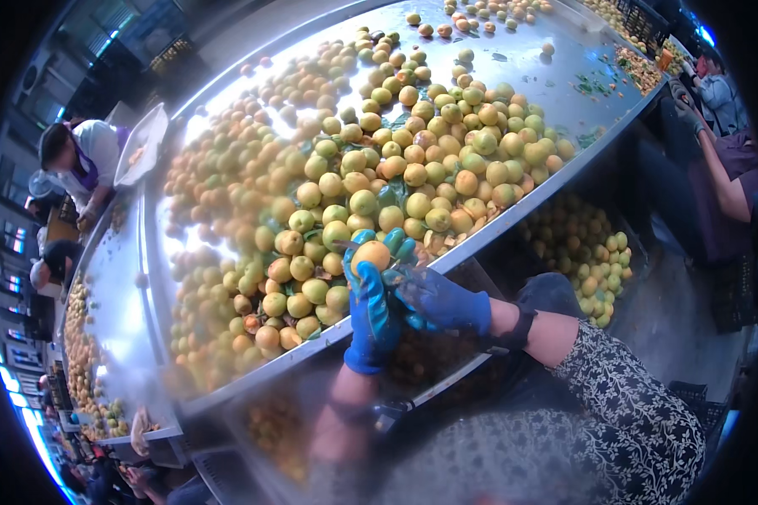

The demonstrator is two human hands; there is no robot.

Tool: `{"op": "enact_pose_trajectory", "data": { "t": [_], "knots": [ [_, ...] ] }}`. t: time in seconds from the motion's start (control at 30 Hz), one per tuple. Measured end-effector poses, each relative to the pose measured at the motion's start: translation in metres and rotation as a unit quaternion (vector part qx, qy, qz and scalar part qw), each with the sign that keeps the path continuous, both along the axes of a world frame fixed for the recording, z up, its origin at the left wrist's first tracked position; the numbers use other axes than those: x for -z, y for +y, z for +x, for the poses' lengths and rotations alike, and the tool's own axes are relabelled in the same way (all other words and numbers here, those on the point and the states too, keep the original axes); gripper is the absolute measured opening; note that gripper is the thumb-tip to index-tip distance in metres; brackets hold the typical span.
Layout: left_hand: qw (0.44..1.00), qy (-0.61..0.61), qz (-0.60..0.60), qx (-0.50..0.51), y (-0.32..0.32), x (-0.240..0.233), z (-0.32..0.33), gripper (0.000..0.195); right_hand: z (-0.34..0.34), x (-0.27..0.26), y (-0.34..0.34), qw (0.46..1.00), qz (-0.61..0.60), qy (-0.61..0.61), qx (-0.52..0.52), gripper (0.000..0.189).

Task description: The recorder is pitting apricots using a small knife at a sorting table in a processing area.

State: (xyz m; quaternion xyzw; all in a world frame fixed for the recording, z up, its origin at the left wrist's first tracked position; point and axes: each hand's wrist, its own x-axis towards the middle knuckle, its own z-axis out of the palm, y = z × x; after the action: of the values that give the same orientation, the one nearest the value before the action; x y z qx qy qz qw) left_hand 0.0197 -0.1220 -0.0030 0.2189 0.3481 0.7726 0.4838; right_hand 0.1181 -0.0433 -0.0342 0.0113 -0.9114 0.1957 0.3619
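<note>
My left hand [374,322], in a blue and teal coated work glove, grips a yellow-orange apricot [372,255] above the near edge of a metal sorting table [328,329]. Close against it on the right is my right hand [441,298], in a soiled blue glove. Its fingers are curled by the fruit, and what they may hold is hidden. A thin dark sliver [347,244] shows beside the apricot; I cannot tell what it is. Green to orange apricots [363,202] are heaped just beyond my hands, with leaves among them. Split pieces [439,242] lie near the table's rim.
Below the table on the right, more apricots [597,278] fill a container. A second metal table [117,328] stands left. A co-worker [79,158] bends near a white tub [140,146]; another person [726,164] sits at right. Haze blurs the left side.
</note>
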Motion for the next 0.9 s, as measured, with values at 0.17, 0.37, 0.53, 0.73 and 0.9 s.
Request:
{"op": "enact_pose_trajectory", "data": {
  "t": [0.17,0.37,0.53,0.73,0.9],
  "knots": [
    [0.993,-0.031,0.001,0.110,0.002,-0.006,-0.022,0.050,-0.004,-0.004,0.007,0.794,-0.577,-0.158,-0.108,0.032],
    [0.997,0.017,-0.032,0.070,0.010,0.003,-0.021,0.054,-0.017,-0.001,0.015,0.976,-0.151,-0.155,-0.008,0.026],
    [0.980,-0.075,-0.088,0.160,0.016,0.012,-0.039,0.064,-0.022,0.001,0.020,0.813,-0.539,-0.216,-0.053,0.024],
    [0.955,-0.223,-0.098,0.171,0.015,0.023,-0.041,0.062,-0.022,-0.015,0.020,0.629,-0.735,-0.195,-0.163,0.026],
    [0.987,0.100,-0.109,0.056,0.017,0.022,-0.046,0.065,-0.025,-0.019,0.008,0.643,-0.736,-0.161,-0.138,0.026]
  ]
}}
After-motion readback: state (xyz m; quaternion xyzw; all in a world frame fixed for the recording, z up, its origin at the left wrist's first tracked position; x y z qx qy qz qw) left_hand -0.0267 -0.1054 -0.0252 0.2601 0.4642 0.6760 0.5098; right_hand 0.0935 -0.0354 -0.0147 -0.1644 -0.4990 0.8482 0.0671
